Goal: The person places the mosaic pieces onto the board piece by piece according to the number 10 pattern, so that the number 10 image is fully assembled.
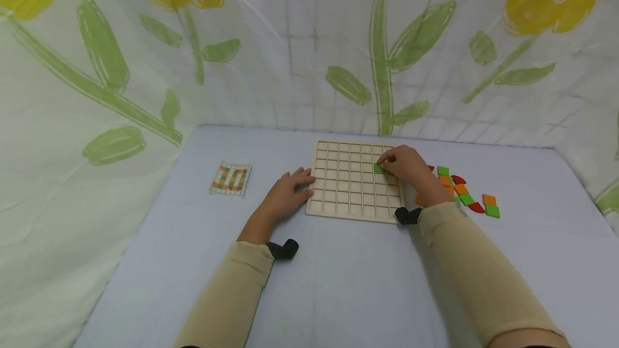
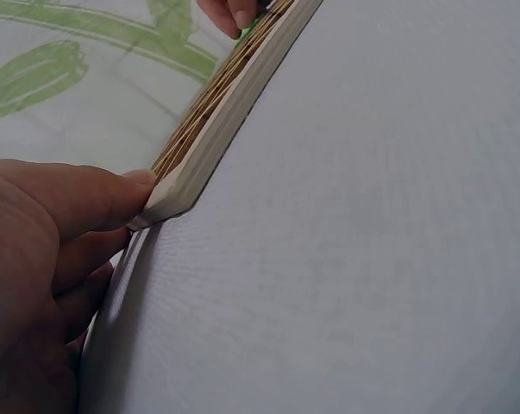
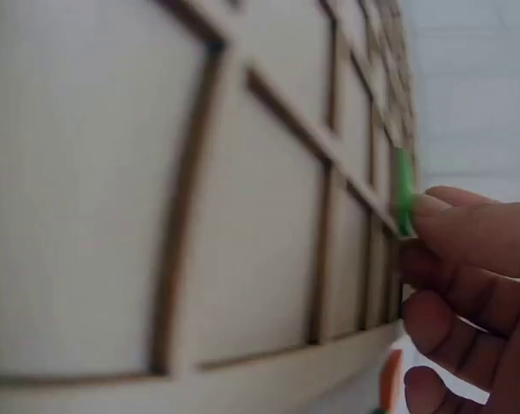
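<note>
A pale wooden grid board (image 1: 338, 181) lies flat on the table. With thumb and index finger my right hand (image 1: 406, 164) pinches a green square tile (image 1: 379, 168) at the upper right cells. In the right wrist view the green tile (image 3: 404, 191) shows edge-on at the fingertips, by the grid ridges. My left hand (image 1: 289, 195) lies at the board's left edge with its fingers fairly straight. In the left wrist view the left thumb (image 2: 113, 197) touches the board's corner, while the other fingers are partly hidden behind it.
Right of the board lie loose orange, green and red pieces (image 1: 466, 198), some hidden by the right forearm. A small patterned card (image 1: 230, 180) with orange and green squares lies on the left. Behind the table hangs a flower-printed cloth (image 1: 271, 58).
</note>
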The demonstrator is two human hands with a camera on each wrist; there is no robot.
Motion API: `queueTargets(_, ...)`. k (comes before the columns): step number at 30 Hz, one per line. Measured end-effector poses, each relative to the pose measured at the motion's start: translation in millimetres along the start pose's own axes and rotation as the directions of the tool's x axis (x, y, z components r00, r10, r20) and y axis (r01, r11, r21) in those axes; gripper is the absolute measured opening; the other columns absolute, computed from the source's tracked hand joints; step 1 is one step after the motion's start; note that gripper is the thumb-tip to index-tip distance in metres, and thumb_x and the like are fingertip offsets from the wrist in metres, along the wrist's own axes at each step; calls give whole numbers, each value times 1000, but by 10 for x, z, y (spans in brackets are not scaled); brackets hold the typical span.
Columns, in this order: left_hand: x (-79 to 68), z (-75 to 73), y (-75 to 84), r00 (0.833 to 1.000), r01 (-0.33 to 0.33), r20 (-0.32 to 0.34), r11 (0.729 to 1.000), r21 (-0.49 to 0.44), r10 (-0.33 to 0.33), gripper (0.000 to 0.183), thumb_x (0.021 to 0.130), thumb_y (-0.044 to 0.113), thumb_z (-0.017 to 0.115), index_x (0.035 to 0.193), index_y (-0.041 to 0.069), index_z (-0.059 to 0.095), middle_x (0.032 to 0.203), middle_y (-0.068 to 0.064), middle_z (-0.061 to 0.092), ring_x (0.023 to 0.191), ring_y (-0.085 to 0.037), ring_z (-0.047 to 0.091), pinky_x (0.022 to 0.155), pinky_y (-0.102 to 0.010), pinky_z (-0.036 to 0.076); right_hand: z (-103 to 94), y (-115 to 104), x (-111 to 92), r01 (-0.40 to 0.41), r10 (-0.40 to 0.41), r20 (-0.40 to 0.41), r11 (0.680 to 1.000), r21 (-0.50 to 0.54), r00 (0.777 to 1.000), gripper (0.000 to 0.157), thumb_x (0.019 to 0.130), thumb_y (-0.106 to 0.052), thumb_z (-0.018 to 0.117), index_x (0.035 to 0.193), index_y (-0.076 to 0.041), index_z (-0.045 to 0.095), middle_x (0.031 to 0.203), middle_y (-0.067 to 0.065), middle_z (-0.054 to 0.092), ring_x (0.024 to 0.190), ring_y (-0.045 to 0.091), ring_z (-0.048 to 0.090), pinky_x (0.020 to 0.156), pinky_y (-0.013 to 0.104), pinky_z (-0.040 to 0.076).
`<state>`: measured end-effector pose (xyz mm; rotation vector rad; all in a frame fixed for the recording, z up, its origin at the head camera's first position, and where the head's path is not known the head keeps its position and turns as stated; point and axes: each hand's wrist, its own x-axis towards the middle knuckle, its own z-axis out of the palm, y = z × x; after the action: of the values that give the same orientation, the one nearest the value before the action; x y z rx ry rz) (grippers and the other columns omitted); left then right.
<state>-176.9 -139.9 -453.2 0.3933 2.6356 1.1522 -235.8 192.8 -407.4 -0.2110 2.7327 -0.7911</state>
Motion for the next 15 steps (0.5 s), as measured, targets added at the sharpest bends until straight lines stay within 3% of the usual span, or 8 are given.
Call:
queueTargets(5, -21, 4, 3, 1000, -11, 6, 1000, 7, 11, 40, 99, 30, 61, 137, 19, 59, 158, 6, 36, 151, -18, 20, 127, -45, 10, -106, 85, -226, -50, 60, -92, 993, 108, 994, 35, 101, -29, 56, 131, -13, 63, 124, 18, 63, 108, 32, 58, 88, 46, 52)
queueTargets(10, -21, -14, 2, 999, -45, 8, 999, 29, 45, 40, 99, 28, 61, 137, 16, 59, 157, 4, 37, 150, -16, 23, 127, -41, 8, -158, 325, -484, -167, 221, -218, 956, 243, 950, 41, 101, -36, 53, 135, -14, 61, 127, 16, 61, 107, 30, 56, 83, 39, 51)
queueTargets(12, -14, -17, 4, 999, -48, 8, 998, 28, 48, 40, 99, 28, 61, 138, 17, 59, 157, 4, 37, 150, -16, 23, 127, -41, 8, -161, 395, -563, -221, 283, -223, 938, 267, 933, 43, 101, -39, 52, 137, -15, 59, 130, 17, 58, 109, 31, 54, 81, 37, 51)
queueTargets(15, -7, -31, 2, 999, -45, 0, 999, 28, 45, 41, 99, 29, 61, 138, 18, 58, 157, 6, 37, 150, -14, 22, 127, -40, 8, -161, 449, -618, -253, 311, -212, 931, 263, 927, 45, 100, -40, 52, 136, -15, 59, 129, 16, 57, 109, 31, 52, 76, 35, 49)
